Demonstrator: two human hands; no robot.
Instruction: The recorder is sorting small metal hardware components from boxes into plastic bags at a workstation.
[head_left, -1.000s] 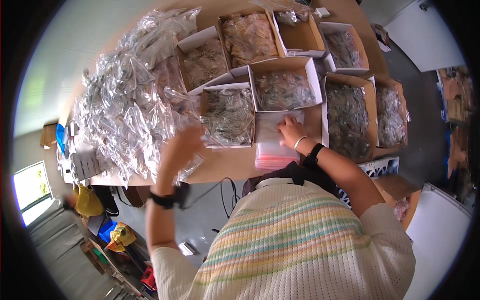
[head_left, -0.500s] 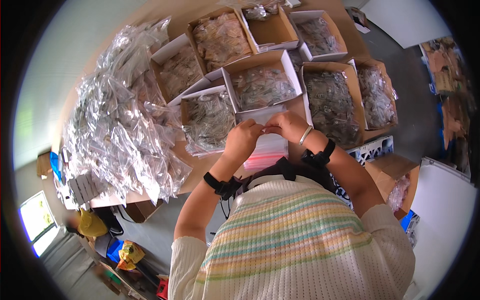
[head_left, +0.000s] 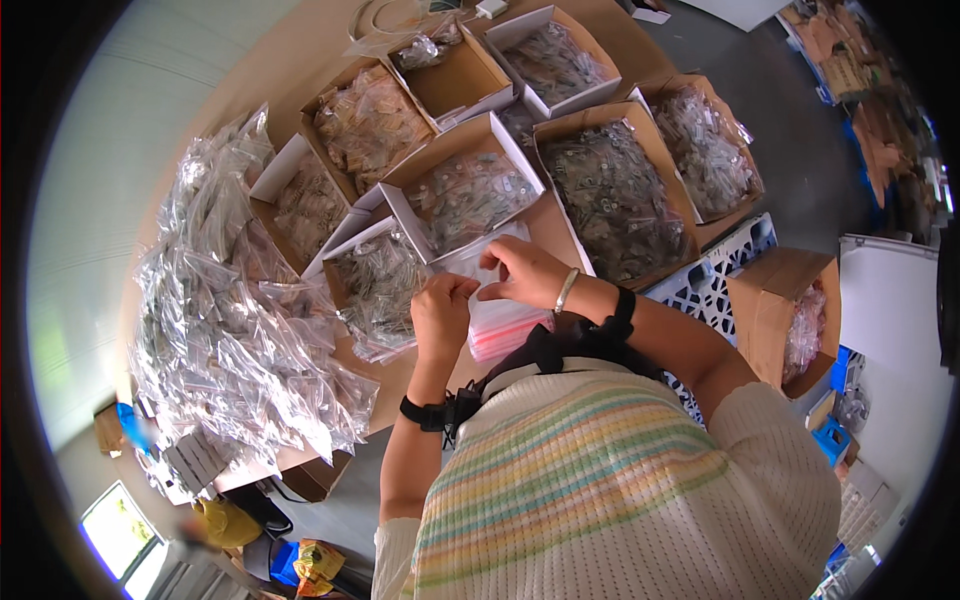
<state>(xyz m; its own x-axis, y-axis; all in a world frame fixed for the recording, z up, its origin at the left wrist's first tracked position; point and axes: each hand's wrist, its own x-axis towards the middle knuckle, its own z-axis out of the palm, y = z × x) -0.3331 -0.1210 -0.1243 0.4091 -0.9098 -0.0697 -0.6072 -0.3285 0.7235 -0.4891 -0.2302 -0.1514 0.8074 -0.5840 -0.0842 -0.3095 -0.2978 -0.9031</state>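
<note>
Over a stack of clear zip bags with red strips [head_left: 505, 335], my two hands are close together but apart. My left hand [head_left: 440, 312] is closed, thumb and fingertips pinched; what it holds, if anything, is too small or see-through to make out. My right hand [head_left: 528, 275] is open, its thumb and forefinger apart and pointing toward the left hand. Beyond the hands is a white box of small clear packets [head_left: 470, 200]. Left of my left hand, another box holds clear packets with thin pieces [head_left: 380, 285].
A large heap of filled clear bags [head_left: 240, 310] covers the table's left. Boxes of small packets stand at the back and right, one with dark packets [head_left: 615, 195]. An open carton [head_left: 760, 300] stands to the right, beside a white perforated crate [head_left: 715, 265].
My hands, which met at the fingertips, have come apart, and my right fingers have spread. The whole view has turned, shifting the boxes to the left.
</note>
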